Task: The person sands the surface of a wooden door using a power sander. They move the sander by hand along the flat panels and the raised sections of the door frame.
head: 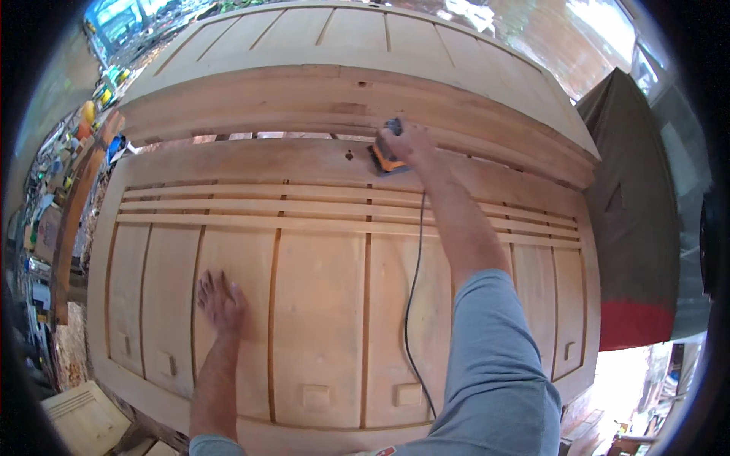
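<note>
My right hand point(412, 143) grips an orange and black electric palm sander point(388, 158) from above. The sander rests on the far rail of a large wooden panel point(319, 285), right of a small dark hole point(349, 154) in the wood. From the sander a black power cord point(407, 319) runs back across the panel towards my body. My left hand point(221, 302) lies palm down on the left part of the panel, fingers spread and holding nothing. Three slats point(325, 206) cross the panel between the hands, and small square blocks point(316, 395) sit along its near side.
Beyond a narrow gap lies a second wooden panel point(342, 34) with a thick front edge. A dark cover with a red band point(636, 273) hangs at the right. Cluttered tools and containers point(63, 165) fill the left side, behind a wooden beam point(77, 228). A smaller panelled piece point(88, 419) lies lower left.
</note>
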The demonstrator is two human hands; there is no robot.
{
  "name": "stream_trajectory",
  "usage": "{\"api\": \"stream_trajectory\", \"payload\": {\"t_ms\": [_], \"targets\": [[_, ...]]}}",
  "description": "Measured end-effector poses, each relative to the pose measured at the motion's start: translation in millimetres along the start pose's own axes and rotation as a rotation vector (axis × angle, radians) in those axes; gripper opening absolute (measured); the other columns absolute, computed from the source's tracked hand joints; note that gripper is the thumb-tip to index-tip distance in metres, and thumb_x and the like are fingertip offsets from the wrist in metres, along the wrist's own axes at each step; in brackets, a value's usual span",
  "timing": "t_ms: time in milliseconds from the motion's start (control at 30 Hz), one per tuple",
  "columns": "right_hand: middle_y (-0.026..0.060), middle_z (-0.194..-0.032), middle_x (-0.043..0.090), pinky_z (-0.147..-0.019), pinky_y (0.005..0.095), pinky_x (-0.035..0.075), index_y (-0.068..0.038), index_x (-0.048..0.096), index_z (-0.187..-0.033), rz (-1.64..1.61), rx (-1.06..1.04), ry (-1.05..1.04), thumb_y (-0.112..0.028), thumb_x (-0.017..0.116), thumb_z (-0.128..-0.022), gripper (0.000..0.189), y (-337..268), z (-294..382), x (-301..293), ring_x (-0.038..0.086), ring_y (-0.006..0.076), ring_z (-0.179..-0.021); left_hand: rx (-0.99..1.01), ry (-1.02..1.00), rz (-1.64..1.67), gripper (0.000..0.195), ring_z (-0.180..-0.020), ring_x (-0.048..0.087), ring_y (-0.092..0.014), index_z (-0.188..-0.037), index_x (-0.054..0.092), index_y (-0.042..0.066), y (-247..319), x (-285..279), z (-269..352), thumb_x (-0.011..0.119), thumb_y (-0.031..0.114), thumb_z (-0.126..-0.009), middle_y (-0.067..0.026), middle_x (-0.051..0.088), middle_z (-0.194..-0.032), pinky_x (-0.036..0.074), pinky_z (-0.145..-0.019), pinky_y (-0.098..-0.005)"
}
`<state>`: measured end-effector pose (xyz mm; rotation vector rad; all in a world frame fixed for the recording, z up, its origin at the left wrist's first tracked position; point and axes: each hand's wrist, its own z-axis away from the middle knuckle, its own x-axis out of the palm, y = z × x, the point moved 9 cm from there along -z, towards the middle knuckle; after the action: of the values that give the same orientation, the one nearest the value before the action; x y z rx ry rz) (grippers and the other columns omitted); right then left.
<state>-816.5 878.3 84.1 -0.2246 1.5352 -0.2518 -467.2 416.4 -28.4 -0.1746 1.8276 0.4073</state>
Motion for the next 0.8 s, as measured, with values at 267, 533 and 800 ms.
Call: {"api": "stream_trajectory", "payload": {"t_ms": [267, 533, 800], "targets": [[0.0285, -0.147, 0.052, -0.115, 0.0465, 0.041, -0.017, 0.042, -0.158, 0.001, 0.169, 0.069, -0.064, 0.047, -0.091, 0.082, 47, -5, -3, 0.05, 0.0392, -0.138, -0.03, -0.007, 0.011, 0.051, -0.144, 0.036, -0.043, -0.138, 0.054, 0.009, 3, -3, 2, 0.058, 0.031, -0.092, -0.0214, 0.043, -0.154, 0.027, -0.118, -0.0555], [0.0284, -0.147, 0.053, -0.115, 0.0466, 0.041, -0.006, 0.041, -0.156, 0.019, -0.031, 0.062, -0.065, 0.049, -0.091, 0.088, -44, 9, 21, 0.05, 0.0395, -0.139, -0.003, 0.037, -0.019, 0.052, -0.143, 0.037, -0.041, -0.137, 0.055, 0.01, 1, -5, 0, 0.06, 0.031, -0.09, -0.0205, 0.045, -0.151, 0.029, -0.116, -0.0549], [0.0281, -0.14, 0.059, -0.112, 0.0467, 0.044, -0.006, 0.035, -0.159, 0.019, 0.147, 0.089, -0.064, 0.05, -0.091, 0.091, 41, -8, -10, 0.057, 0.0407, -0.131, 0.021, 0.049, -0.017, 0.055, -0.143, 0.036, -0.041, -0.138, 0.055, 0.01, -2, 6, 0, 0.06, 0.034, -0.089, -0.0216, 0.044, -0.151, 0.028, -0.117, -0.0549]]}}
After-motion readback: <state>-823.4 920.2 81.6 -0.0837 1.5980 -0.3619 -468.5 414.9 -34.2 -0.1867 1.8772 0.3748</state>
